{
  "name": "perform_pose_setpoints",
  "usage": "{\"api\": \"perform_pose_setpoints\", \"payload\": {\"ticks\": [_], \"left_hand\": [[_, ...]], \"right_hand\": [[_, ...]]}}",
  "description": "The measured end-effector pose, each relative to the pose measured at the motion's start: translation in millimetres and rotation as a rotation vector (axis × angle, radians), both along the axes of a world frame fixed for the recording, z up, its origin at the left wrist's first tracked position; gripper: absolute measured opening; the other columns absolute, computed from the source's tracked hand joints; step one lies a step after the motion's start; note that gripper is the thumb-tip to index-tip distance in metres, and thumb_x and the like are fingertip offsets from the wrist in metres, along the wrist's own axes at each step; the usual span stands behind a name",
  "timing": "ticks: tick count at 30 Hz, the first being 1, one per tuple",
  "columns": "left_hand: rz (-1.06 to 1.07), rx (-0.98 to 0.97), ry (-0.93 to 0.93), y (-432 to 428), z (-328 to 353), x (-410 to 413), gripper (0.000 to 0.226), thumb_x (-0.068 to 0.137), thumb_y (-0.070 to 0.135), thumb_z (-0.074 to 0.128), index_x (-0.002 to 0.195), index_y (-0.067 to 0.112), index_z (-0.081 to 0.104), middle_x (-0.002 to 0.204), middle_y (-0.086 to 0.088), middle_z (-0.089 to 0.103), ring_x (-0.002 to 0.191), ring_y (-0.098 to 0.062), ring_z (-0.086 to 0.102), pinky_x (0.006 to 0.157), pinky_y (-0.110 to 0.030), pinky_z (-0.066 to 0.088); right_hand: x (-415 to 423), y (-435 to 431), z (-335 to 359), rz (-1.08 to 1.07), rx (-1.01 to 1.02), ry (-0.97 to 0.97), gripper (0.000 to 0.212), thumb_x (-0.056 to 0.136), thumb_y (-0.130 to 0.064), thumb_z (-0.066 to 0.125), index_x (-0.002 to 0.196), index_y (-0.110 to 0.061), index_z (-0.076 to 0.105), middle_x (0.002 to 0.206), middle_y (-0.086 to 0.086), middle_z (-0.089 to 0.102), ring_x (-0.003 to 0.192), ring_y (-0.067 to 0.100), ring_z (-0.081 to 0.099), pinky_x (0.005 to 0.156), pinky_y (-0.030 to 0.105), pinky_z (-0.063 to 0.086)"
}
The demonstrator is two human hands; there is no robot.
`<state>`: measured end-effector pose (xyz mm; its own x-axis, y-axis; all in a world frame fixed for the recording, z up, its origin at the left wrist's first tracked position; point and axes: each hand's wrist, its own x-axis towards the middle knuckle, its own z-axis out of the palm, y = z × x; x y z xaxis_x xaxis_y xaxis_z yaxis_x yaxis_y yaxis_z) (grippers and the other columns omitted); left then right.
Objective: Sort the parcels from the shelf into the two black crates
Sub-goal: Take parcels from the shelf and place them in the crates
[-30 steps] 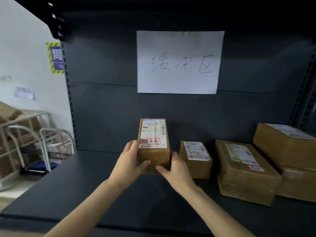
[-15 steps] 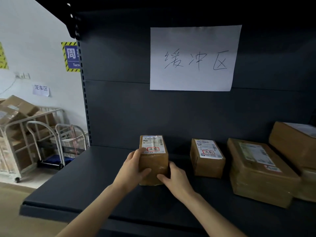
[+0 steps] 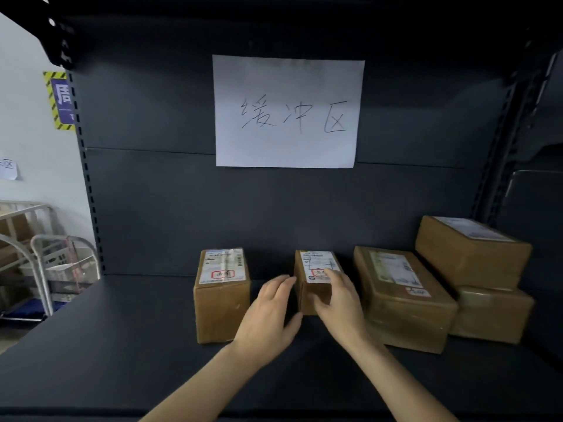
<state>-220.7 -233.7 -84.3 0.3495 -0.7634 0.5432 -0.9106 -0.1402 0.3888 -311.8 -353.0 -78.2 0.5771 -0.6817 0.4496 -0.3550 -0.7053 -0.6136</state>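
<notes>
Small brown cardboard parcel [image 3: 309, 287] with a white label stands on the dark grey metal shelf [image 3: 122, 345], its long axis running away from the person, directly between both hands. Left hand [image 3: 268, 312] lies with straight fingers against its left face. Right hand [image 3: 338, 300] curls over the top right edge (the firmer hold, I judge).
</notes>
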Motion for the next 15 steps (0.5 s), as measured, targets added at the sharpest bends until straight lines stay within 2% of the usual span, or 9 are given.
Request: {"api": "perform_pose_setpoints", "payload": {"ticks": [2, 4, 8, 11, 15], "left_hand": [[0.015, 0.038, 0.136, -15, -2, -3, 0.065, 0.092, 0.027, 0.053, 0.147, 0.016, 0.02, 0.151, 0.003, 0.026, 0.14, -0.009, 0.021, 0.1, -0.006, 0.012], [0.021, 0.062, 0.293, -28, -1, -5, 0.063, 0.091, 0.023, 0.055, 0.145, 0.015, 0.022, 0.148, 0.0, 0.032, 0.138, -0.012, 0.027, 0.093, -0.007, 0.016], [0.027, 0.098, 0.526, -52, -2, -2, 0.061, 0.089, 0.014, 0.06, 0.141, 0.012, 0.029, 0.143, -0.003, 0.042, 0.133, -0.015, 0.036, 0.09, -0.011, 0.023], [0.013, 0.107, 0.631, -65, -7, 2, 0.062, 0.086, 0.014, 0.063, 0.14, 0.015, 0.032, 0.139, -0.001, 0.045, 0.129, -0.016, 0.042, 0.092, -0.015, 0.03], [-0.022, 0.071, 0.682, -67, -15, 2, 0.064, 0.081, 0.014, 0.069, 0.136, 0.02, 0.038, 0.135, 0.001, 0.049, 0.125, -0.013, 0.045, 0.096, -0.019, 0.036]], "right_hand": [[-5, -6, -4, -0.035, -0.002, -0.007, 0.066, 0.086, -0.022, 0.064, 0.143, -0.013, 0.031, 0.145, 0.005, 0.035, 0.134, 0.018, 0.033, 0.108, 0.027, 0.032], [-7, -11, -8, -0.056, 0.032, 0.01, 0.071, 0.086, -0.022, 0.063, 0.145, -0.013, 0.024, 0.15, 0.008, 0.026, 0.138, 0.02, 0.026, 0.112, 0.03, 0.03], [-4, -20, -12, -0.103, 0.141, 0.062, 0.081, 0.09, -0.026, 0.058, 0.149, -0.009, 0.005, 0.157, 0.009, 0.008, 0.145, 0.02, 0.013, 0.114, 0.027, 0.02], [0, -27, -15, -0.095, 0.257, 0.038, 0.083, 0.09, -0.024, 0.058, 0.149, -0.007, 0.002, 0.156, 0.009, 0.016, 0.143, 0.02, 0.02, 0.112, 0.027, 0.022], [2, -29, -18, -0.078, 0.325, 0.015, 0.076, 0.091, -0.019, 0.057, 0.149, -0.006, 0.01, 0.147, 0.009, 0.035, 0.135, 0.02, 0.036, 0.107, 0.024, 0.03]]}}
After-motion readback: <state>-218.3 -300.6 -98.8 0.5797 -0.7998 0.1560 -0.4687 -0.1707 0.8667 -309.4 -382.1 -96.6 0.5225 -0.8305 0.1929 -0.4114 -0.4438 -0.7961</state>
